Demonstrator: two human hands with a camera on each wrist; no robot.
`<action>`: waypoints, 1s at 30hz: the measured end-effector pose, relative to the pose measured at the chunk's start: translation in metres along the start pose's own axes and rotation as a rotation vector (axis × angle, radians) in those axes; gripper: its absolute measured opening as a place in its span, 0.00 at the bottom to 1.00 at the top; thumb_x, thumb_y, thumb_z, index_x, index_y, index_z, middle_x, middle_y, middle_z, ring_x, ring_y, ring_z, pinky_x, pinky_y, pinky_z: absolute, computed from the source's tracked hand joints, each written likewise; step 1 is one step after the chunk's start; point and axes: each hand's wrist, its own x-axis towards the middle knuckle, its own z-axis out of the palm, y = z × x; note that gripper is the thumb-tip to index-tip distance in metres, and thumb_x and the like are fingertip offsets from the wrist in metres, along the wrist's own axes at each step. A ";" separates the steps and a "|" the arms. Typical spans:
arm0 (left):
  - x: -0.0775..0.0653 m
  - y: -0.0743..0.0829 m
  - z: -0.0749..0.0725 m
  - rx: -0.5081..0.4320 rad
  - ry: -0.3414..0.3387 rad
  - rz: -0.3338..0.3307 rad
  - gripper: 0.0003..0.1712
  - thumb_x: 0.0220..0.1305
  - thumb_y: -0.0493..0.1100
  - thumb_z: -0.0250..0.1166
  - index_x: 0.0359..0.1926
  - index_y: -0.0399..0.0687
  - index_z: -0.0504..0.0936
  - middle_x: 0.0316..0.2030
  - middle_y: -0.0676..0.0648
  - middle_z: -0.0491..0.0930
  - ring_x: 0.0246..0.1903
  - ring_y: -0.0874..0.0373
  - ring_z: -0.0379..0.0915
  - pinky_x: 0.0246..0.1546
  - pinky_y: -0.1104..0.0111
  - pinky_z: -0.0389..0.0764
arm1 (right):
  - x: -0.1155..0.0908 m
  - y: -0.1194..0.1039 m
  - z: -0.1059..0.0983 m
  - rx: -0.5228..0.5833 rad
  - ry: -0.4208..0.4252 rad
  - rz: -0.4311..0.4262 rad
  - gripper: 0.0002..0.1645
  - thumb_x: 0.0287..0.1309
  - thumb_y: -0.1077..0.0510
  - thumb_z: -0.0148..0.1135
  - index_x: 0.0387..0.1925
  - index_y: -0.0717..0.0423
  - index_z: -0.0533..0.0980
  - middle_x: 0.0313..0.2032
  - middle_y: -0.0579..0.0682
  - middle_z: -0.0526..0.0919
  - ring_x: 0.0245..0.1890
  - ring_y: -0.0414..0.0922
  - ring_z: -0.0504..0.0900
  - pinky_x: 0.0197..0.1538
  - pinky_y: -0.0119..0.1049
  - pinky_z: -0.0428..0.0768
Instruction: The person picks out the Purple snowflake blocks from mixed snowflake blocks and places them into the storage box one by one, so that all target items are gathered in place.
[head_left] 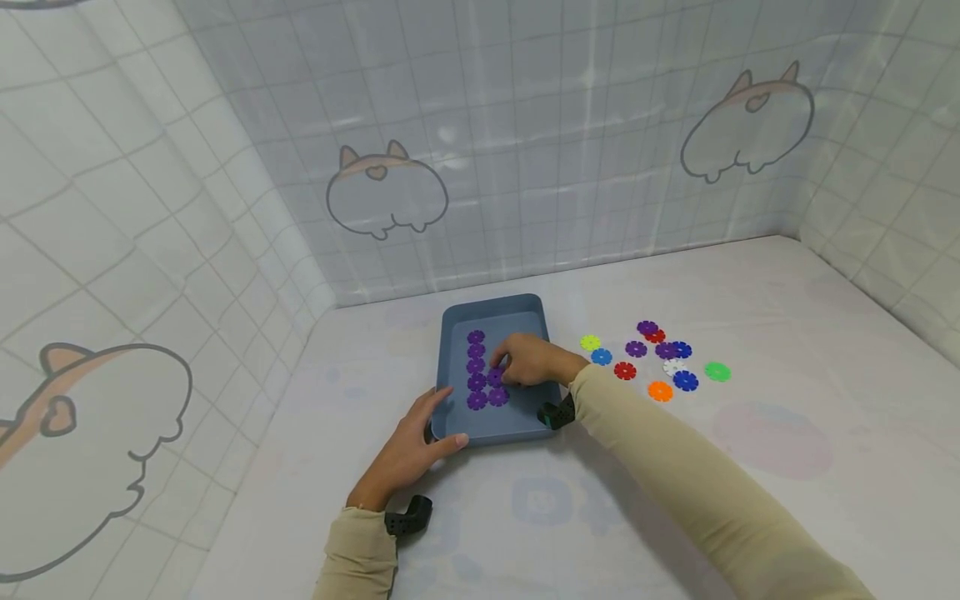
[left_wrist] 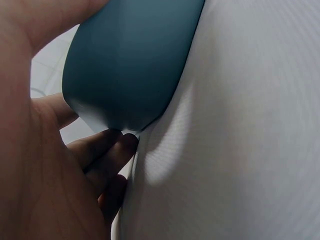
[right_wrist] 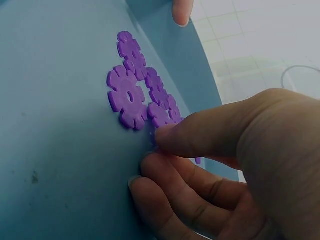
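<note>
A blue-grey tray (head_left: 517,315) lies on the table. Along its left part runs a column of several purple notched plastic discs (head_left: 477,366), shaped like flowers. To the right of that column, at its near end, lies another purple disc (head_left: 498,397). Just beyond this one, my right hand (head_left: 528,360) pinches a purple disc (right_wrist: 160,115) between thumb and fingers, low over the tray floor; the thumb partly covers it in the right wrist view. My left hand (head_left: 405,454) grips the tray's near left corner, its thumb at the near rim and fingers around the outer wall (left_wrist: 130,60).
Right of the tray, loose discs are scattered on the white tabletop (head_left: 750,300): purple, red (head_left: 625,371), orange (head_left: 660,391), green (head_left: 717,372), white, yellow (head_left: 590,342) and blue. Tile-patterned walls (head_left: 525,183) stand behind and at both sides.
</note>
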 end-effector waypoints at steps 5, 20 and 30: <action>0.000 0.000 0.000 0.006 -0.001 0.001 0.48 0.63 0.65 0.66 0.78 0.62 0.56 0.78 0.44 0.46 0.75 0.42 0.44 0.69 0.38 0.52 | 0.000 0.000 0.001 -0.014 0.004 -0.004 0.19 0.62 0.65 0.65 0.55 0.60 0.82 0.39 0.50 0.86 0.27 0.40 0.82 0.32 0.34 0.80; 0.000 0.003 0.000 0.008 -0.002 0.001 0.48 0.64 0.64 0.67 0.78 0.62 0.56 0.78 0.43 0.46 0.75 0.42 0.45 0.68 0.37 0.53 | 0.002 0.003 0.002 -0.040 0.003 -0.005 0.19 0.63 0.64 0.64 0.56 0.60 0.81 0.41 0.50 0.86 0.30 0.39 0.82 0.36 0.34 0.80; -0.001 0.003 -0.001 0.012 0.000 -0.010 0.47 0.64 0.63 0.67 0.78 0.63 0.56 0.78 0.44 0.46 0.75 0.42 0.45 0.69 0.38 0.53 | -0.005 0.005 -0.001 0.228 0.055 -0.014 0.18 0.68 0.59 0.60 0.55 0.64 0.81 0.35 0.54 0.86 0.30 0.46 0.84 0.35 0.37 0.83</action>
